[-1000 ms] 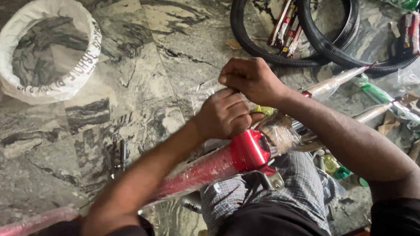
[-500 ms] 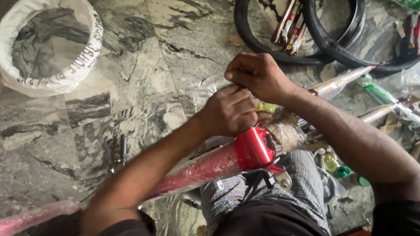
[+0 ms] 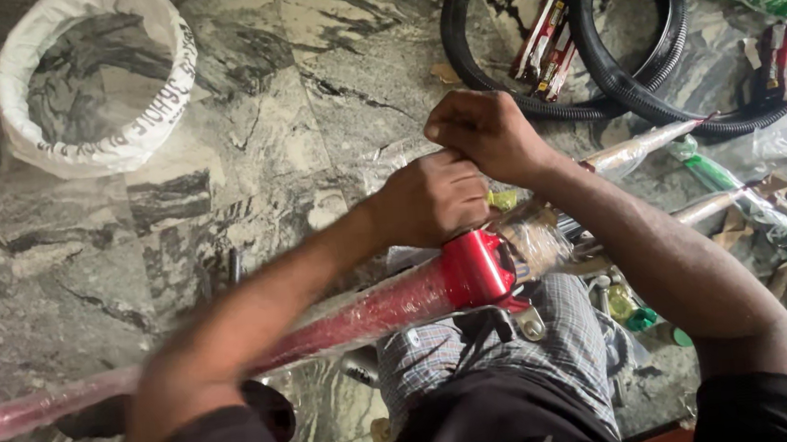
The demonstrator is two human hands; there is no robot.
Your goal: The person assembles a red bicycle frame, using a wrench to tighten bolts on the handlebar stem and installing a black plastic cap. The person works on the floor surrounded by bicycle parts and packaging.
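Plastic wrap still covers most of the red bicycle frame crossing the lower middle of the frame; only its joint end looks bare. Left hand and right hand, both fisted together just above that joint, pinch something hidden.

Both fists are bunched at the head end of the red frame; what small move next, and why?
Probably keep the left hand braced at the red frame and draw the right hand away, peeling the clear plastic wrap. Wrap covers the tube, both hands close just above the unwrapped red joint, and what they pinch is hidden, so go gently.
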